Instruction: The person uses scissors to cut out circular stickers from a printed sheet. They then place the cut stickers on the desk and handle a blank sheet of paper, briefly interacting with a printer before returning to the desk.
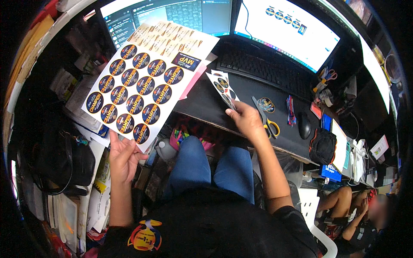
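Note:
My left hand point(124, 158) pinches the lower corner of a white sheet point(146, 106) printed with rows of dark round badges. Behind its upper edge shows a second sheet point(171, 40) with gold and brown printing. Over the desk's front part, my right hand point(246, 119) grips a small white cut piece point(222, 85) bearing round printed badges. Just right of that hand, scissors point(266, 119) with yellow and black handles lie on the black desk. One round badge cutout point(266, 104) lies partly under their blades.
Two monitors point(167, 16) and a black keyboard point(261, 71) stand at the back. A black mouse point(304, 125), several slim blue-red items point(290, 111) and a black pouch point(323, 146) lie rightward. A black bag point(61, 158) is at left. Another person point(358, 222) sits at lower right.

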Demonstrator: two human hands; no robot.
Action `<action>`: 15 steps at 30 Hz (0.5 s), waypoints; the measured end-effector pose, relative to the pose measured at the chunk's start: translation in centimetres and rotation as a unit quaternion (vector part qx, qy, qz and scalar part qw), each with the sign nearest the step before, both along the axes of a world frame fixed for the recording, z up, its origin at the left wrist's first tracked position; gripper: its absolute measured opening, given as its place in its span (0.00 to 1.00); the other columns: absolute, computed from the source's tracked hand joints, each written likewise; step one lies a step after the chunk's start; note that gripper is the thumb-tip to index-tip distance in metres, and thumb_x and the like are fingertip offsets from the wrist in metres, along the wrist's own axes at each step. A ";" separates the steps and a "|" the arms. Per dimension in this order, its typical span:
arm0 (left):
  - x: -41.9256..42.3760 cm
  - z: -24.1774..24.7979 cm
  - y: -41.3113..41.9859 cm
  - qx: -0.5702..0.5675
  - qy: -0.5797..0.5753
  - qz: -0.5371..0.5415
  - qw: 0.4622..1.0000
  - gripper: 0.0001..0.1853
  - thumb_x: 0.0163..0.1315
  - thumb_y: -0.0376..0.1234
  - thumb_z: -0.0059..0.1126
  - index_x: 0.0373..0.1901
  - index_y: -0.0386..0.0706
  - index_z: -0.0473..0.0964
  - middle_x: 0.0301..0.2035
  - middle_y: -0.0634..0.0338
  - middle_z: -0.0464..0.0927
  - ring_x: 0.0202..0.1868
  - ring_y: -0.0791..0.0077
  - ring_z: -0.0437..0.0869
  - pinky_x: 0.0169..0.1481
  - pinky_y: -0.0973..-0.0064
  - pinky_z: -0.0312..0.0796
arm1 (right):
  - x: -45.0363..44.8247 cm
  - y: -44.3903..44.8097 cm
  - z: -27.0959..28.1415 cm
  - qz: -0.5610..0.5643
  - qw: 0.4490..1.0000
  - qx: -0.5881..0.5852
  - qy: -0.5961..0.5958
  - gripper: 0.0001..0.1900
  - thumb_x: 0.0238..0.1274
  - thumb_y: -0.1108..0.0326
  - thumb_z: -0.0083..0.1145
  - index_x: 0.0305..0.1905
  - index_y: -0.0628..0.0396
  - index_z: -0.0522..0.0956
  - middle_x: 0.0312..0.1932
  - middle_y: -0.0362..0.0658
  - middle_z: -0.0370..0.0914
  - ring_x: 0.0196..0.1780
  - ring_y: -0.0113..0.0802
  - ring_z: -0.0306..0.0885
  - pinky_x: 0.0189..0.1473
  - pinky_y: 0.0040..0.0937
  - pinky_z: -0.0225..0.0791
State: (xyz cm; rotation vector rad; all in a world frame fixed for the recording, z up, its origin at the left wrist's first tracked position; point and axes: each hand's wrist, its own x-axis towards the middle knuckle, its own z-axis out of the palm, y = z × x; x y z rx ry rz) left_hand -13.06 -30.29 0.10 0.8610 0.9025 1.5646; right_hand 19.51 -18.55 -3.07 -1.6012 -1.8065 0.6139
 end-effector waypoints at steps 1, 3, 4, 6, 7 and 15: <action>0.0 0.0 0.0 0.002 -0.014 -0.007 1.000 0.42 0.63 0.22 0.46 0.72 0.49 0.34 0.46 0.45 0.76 0.34 0.66 0.85 0.31 0.72 0.84 | 0.7 0.2 0.4 0.004 0.998 -0.034 0.046 0.28 0.52 0.56 0.68 0.55 0.60 0.76 0.43 0.58 0.80 0.46 0.47 0.81 0.49 0.36 0.71; -0.1 0.1 0.0 0.017 -0.022 -0.025 0.999 0.42 0.63 0.21 0.45 0.72 0.48 0.33 0.47 0.43 0.75 0.35 0.65 0.86 0.34 0.69 0.85 | 1.9 0.7 0.7 -0.026 0.997 -0.068 0.020 0.33 0.45 0.53 0.72 0.57 0.59 0.75 0.41 0.54 0.81 0.44 0.41 0.80 0.47 0.35 0.71; -0.1 0.1 0.0 0.015 -0.023 -0.026 0.999 0.42 0.63 0.21 0.45 0.72 0.48 0.33 0.47 0.42 0.75 0.36 0.64 0.86 0.34 0.69 0.85 | 2.3 1.0 0.7 -0.011 0.994 -0.090 0.065 0.37 0.41 0.53 0.74 0.59 0.57 0.74 0.39 0.51 0.82 0.43 0.39 0.80 0.47 0.35 0.71; 0.0 0.0 -0.1 0.013 -0.031 -0.027 0.999 0.42 0.63 0.20 0.45 0.72 0.48 0.33 0.47 0.42 0.74 0.36 0.65 0.86 0.34 0.69 0.85 | 3.3 1.2 0.3 0.009 0.992 -0.090 0.085 0.38 0.39 0.57 0.76 0.60 0.56 0.74 0.45 0.50 0.80 0.48 0.38 0.78 0.49 0.34 0.71; 0.0 0.0 -0.2 0.011 -0.035 -0.028 0.999 0.42 0.63 0.20 0.45 0.72 0.48 0.32 0.48 0.42 0.74 0.36 0.65 0.86 0.33 0.69 0.85 | 3.6 1.3 0.0 0.004 0.992 -0.085 0.093 0.38 0.39 0.59 0.76 0.60 0.56 0.73 0.47 0.50 0.80 0.50 0.38 0.78 0.49 0.33 0.71; 0.0 -0.4 -0.1 -0.004 -0.018 -0.019 1.000 0.43 0.63 0.21 0.45 0.72 0.50 0.30 0.47 0.44 0.74 0.34 0.68 0.85 0.32 0.71 0.84 | 2.5 1.4 -0.8 -0.075 0.991 0.101 0.035 0.15 0.55 0.76 0.59 0.49 0.63 0.77 0.43 0.52 0.79 0.44 0.40 0.79 0.50 0.33 0.72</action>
